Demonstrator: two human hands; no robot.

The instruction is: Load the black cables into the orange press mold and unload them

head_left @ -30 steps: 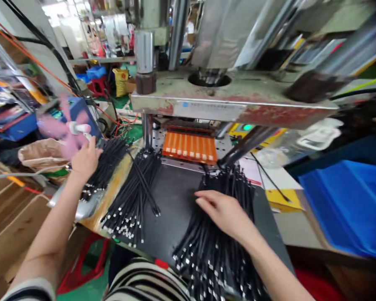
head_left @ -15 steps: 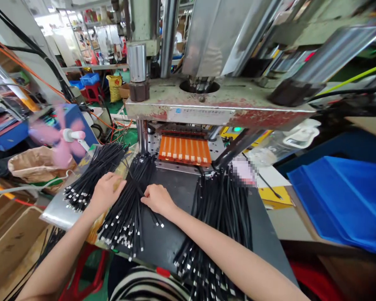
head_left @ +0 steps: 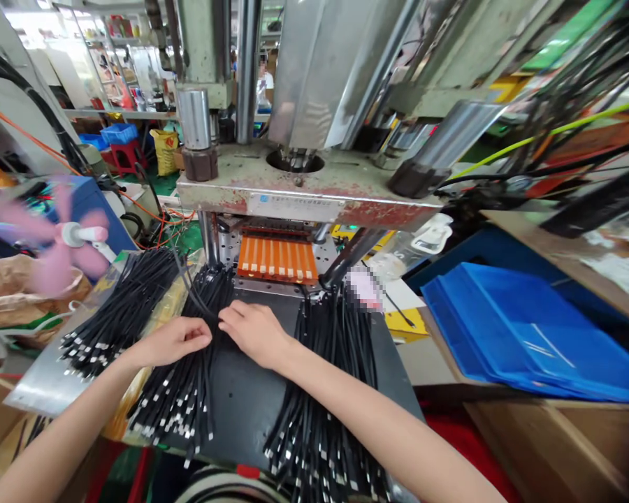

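My left hand [head_left: 174, 341] is over the middle bundle of black cables [head_left: 181, 384], its fingers curled and thumb pressed in. Just right of it, my right hand [head_left: 256, 334] has its fingertips drawn together at the same bundle's edge. A few loose black cables [head_left: 193, 288] arc up from between the two hands, blurred; the exact grip is partly hidden. Silver plug ends hang toward the table's near edge. Beyond my hands, an orange mould block [head_left: 277, 256] with a row of pale strips sits in the press [head_left: 304, 199].
Another black cable bundle [head_left: 120, 300] lies at left on a clear sheet, and one [head_left: 335, 370] at right under my right forearm. A pink fan [head_left: 68, 234] spins at left. Blue plastic trays [head_left: 524, 328] stand at right. The press's steel columns rise beside the mould.
The view has swung right. My hands have come closer together at the middle bundle, and a few cables now arc up between them. The left hand has curled.
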